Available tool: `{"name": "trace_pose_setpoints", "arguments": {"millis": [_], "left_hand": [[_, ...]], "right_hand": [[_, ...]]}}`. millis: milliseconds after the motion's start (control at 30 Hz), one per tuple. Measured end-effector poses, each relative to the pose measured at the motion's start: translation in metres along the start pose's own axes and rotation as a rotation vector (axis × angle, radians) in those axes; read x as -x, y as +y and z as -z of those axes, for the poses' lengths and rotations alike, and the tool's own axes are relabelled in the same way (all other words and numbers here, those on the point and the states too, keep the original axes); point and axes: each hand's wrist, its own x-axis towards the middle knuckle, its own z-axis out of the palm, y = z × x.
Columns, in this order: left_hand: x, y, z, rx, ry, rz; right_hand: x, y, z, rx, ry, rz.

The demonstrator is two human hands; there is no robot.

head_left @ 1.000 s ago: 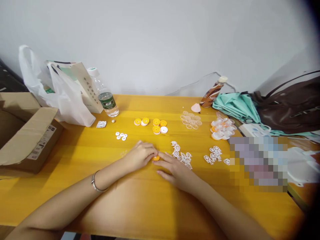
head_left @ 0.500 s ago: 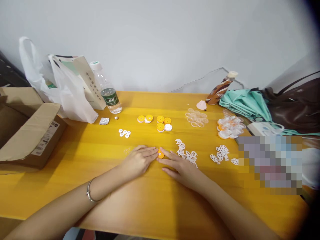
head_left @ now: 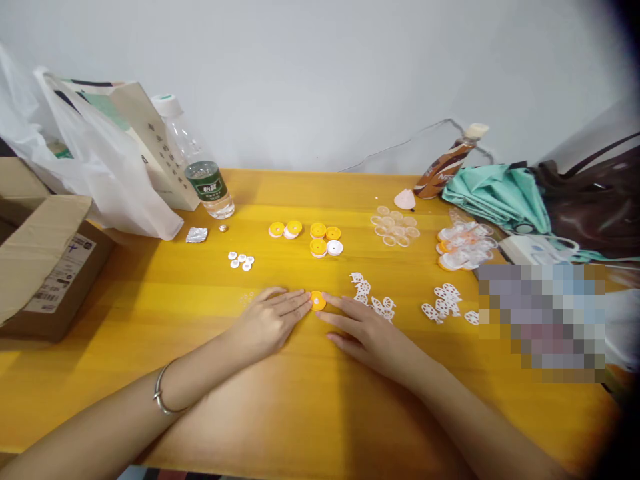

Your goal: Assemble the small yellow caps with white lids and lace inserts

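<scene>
A small round orange disc (head_left: 318, 301) with a pale centre sits at mid-table between my hands. My left hand (head_left: 274, 319) has its fingers pressed together, their tips gripping the disc's left rim; its thumb is hidden. From the other side, my right hand (head_left: 367, 337) reaches in with fingers stretched apart, the index fingertip at the disc's right edge. White cut-out plastic pieces (head_left: 383, 307) lie just beyond the right hand. Tiny clear bits (head_left: 247, 300) are close to the left hand. Farther back are orange and white round cases (head_left: 319, 247) in small groups.
Small white discs (head_left: 241, 260), clear rings (head_left: 395, 227), a pile of orange and clear parts (head_left: 465, 245) and more white cut-outs (head_left: 443, 302) lie around. A cardboard box (head_left: 55, 280), water bottle (head_left: 207, 180) and plastic bag (head_left: 115, 180) stand left; a brown bottle (head_left: 445, 167) leans right.
The view has shifted slightly. My right fingers have drawn back a little from the orange disc, so more of its top shows. My left fingertips stay at its left side.
</scene>
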Motion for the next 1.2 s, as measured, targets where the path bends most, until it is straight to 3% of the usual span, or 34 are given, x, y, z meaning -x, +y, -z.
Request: {"name": "trace_pose_setpoints", "arguments": {"millis": [100,333,733,1200], "left_hand": [[-0.0004,0.0008,0.0007,0.003,-0.003,-0.002],[0.0,0.0015,0.0022,0.024,-0.019,0.001],[-0.0017,0.0038,0.0015,0.021,0.013,0.009],[-0.0008,0.0044,-0.0001,0.012,0.001,0.018]], "right_hand": [[-0.001,0.0012,0.0015,-0.036,-0.011,-0.006],[0.0004,0.0021,-0.003,-0.017,0.014,-0.173],[-0.0032,-0.0012,0.001,-0.019,0.014,-0.075],[-0.0037,-0.0023,-0.0003,0.002,-0.011,-0.067]]}}
